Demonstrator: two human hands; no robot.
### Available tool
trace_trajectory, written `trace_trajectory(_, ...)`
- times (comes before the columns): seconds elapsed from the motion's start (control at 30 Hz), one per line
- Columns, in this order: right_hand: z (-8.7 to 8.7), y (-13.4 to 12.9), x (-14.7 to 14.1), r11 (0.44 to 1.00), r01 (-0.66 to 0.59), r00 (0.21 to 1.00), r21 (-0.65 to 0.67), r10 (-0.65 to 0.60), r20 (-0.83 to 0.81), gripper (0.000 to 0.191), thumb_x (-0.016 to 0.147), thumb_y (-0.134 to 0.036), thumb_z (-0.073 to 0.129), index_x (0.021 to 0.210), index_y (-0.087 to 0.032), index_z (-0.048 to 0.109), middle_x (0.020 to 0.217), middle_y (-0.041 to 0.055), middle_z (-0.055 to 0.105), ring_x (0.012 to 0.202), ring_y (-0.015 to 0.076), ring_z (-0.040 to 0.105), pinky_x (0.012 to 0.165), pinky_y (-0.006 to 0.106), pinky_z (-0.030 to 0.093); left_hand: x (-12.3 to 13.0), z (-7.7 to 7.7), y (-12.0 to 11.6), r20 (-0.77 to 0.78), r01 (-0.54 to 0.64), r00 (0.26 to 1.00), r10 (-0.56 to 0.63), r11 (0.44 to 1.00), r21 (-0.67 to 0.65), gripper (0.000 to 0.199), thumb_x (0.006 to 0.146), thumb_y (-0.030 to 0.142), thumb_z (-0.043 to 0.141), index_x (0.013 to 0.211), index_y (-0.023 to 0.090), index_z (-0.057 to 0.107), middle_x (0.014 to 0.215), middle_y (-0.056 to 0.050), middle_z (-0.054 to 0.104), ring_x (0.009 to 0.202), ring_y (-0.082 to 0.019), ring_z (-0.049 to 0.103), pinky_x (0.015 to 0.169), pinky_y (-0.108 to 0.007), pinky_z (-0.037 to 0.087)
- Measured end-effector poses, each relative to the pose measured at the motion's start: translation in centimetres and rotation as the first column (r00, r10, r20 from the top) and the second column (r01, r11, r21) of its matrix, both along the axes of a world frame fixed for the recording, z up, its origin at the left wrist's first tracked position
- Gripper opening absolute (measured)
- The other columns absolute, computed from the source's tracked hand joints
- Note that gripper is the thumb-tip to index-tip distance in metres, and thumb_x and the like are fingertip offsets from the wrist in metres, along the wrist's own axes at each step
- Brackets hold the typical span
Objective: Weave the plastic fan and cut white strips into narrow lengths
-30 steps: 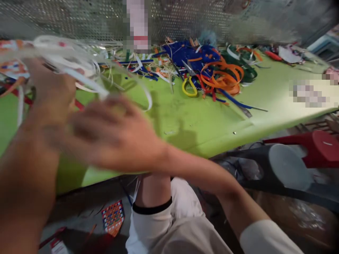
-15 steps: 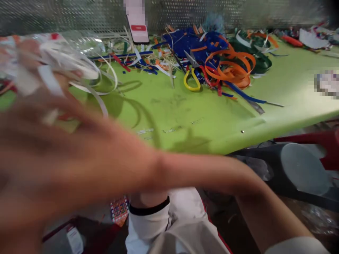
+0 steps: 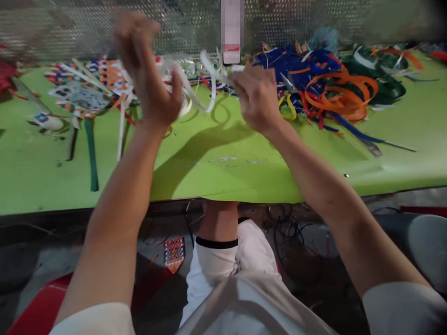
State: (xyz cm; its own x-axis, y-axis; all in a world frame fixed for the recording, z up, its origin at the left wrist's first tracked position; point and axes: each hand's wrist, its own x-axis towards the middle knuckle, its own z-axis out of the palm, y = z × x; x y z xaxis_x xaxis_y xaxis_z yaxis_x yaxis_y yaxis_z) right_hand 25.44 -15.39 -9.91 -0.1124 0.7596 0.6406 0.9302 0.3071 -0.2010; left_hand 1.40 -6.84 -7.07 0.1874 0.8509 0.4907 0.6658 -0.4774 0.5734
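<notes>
At the left of the desk (image 3: 31, 186), a woven orange, blue and white piece (image 3: 113, 77) is laid flat, with a green strip (image 3: 91, 156) trailed toward the near edge. The left hand (image 3: 150, 86) is raised beside it, fingers loosely bent and thumb spread; nothing is seen gripped, though blur hides its fingertips. Between the hands, a white strip (image 3: 212, 68) is looped above the desk, one part apparently pinched in the closed fingers of the right hand (image 3: 257, 95), probably so that the springy band is controlled. Behind, a phone (image 3: 232, 56) is stood upright, perhaps for easy viewing. Farther right, yellow-handled scissors (image 3: 289, 108) are laid within reach, beside an orange strip (image 3: 370, 88), seemingly coiled against tangling.
</notes>
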Motion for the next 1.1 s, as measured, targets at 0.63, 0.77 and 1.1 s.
trace_trajectory(0.63,-0.8,1.9,5.6,0.972,0.201,0.969,-0.118,-0.215,-0.120,0.056,0.106,-0.075,0.043,0.092,-0.034,0.078,0.096,0.0055,0.083,0.096,0.0295,0.067,0.099,0.054,0.046,1.2,-6.3,3.9,-0.374,0.164,0.922,-0.102,0.977,0.138,0.053,0.107,0.070,0.029,0.110,0.032,0.066,0.095,-0.006,0.079,0.129,-0.029,0.053,0.112,-0.061,0.026)
trace_trajectory(0.77,-1.0,2.0,5.9,0.963,0.239,0.919,-0.127,-0.267,-0.289,0.044,0.102,-0.073,0.054,0.092,-0.037,0.077,0.089,0.0028,0.082,0.087,0.0285,0.068,0.080,0.047,0.050,1.4,-7.1,3.9,-0.284,0.182,0.950,-0.129,0.968,0.172,0.053,0.108,0.068,0.028,0.102,0.033,0.067,0.096,-0.008,0.077,0.123,-0.033,0.056,0.112,-0.062,0.023)
trace_trajectory(1.1,-1.6,1.9,4.7,0.986,0.089,0.923,-0.138,-0.134,-0.360,0.052,0.096,-0.082,0.055,0.079,-0.035,0.069,0.082,0.0042,0.079,0.085,0.0290,0.066,0.078,0.047,0.047,2.5,-6.9,1.9,-0.239,0.265,0.942,-0.235,0.959,0.103,0.055,0.109,0.069,0.029,0.109,0.031,0.069,0.108,-0.012,0.076,0.129,-0.040,0.061,0.117,-0.064,0.024)
